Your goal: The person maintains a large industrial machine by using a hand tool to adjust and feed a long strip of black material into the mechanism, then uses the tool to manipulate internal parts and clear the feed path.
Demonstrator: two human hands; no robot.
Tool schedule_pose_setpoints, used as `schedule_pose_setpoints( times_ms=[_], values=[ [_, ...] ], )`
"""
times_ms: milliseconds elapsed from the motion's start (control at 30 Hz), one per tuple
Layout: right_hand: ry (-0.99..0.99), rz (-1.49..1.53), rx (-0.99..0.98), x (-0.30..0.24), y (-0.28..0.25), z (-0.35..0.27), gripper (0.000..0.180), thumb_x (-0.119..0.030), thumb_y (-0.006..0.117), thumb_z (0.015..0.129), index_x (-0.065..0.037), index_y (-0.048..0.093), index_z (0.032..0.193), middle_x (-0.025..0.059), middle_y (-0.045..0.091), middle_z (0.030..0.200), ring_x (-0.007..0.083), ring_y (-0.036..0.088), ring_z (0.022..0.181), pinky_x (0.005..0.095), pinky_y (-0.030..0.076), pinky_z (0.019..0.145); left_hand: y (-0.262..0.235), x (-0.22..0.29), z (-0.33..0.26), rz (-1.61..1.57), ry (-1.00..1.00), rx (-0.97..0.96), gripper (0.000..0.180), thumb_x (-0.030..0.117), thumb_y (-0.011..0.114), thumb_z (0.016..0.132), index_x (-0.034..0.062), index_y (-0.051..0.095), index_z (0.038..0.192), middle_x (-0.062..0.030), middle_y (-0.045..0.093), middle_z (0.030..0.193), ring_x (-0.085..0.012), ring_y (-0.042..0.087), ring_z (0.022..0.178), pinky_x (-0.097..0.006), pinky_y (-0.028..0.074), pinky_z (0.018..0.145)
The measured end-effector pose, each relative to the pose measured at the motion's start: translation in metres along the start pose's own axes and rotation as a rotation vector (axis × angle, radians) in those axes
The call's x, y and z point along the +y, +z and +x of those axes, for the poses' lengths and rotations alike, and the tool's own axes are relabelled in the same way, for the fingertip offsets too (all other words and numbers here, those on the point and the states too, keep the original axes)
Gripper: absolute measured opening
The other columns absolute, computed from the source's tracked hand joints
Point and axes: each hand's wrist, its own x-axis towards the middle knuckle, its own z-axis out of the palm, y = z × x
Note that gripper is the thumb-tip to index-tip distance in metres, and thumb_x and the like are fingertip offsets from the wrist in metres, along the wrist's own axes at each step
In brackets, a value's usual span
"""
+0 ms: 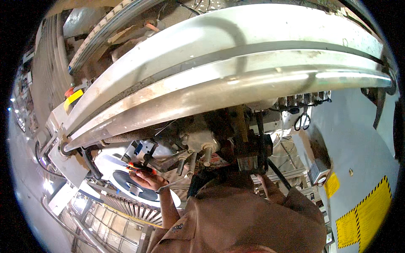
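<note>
My left hand [148, 179] is at the lower left, below the long metal roller. Its fingers look closed round a slim tool with an orange and black handle [141, 168]; the exact kind of tool does not show. Just under that hand sits a white round part with a dark grey ring [126, 184]. Metal levers and pins [192, 162] stick out of the machine to its right. Of my right arm only the forearm [272, 192] shows. Its hand is hidden behind a dark machine part [249, 158].
The shiny roller [236, 86] and a white beam [261, 31] span the view above my hands. A red push button on a yellow plate [72, 96] stands at the left. Black-handled scissors [302, 121] hang at the right, near a panel with yellow notices [367, 215].
</note>
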Motion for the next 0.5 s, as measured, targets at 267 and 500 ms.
schedule_pose_setpoints(
  times_ms=[267,500],
  values=[
    [0.006,0.081,0.028,-0.001,-0.001,0.008,0.035,-0.022,0.056,0.107,-0.004,0.062,0.136,0.01,0.067,0.123,0.0227,0.065,0.103,0.0372,0.053,0.086,-0.011,-0.007,0.004,0.141,0.09,-0.032,0.064,0.043,0.052,0.108,-0.006,0.042,0.148,-0.0216,0.055,0.141,-0.0289,0.057,0.119,-0.041,0.046,0.103],
    [-0.024,0.165,0.048,0.008,0.001,0.012,0.036,-0.024,0.056,0.107,-0.003,0.062,0.135,0.01,0.069,0.119,0.0214,0.066,0.098,0.0368,0.053,0.083,-0.006,0.032,-0.009,0.145,0.076,-0.087,0.052,0.047,0.056,0.106,0.0021,0.049,0.131,-0.003,0.053,0.105,-0.0121,0.049,0.088,-0.028,0.042,0.078]
  ],
)
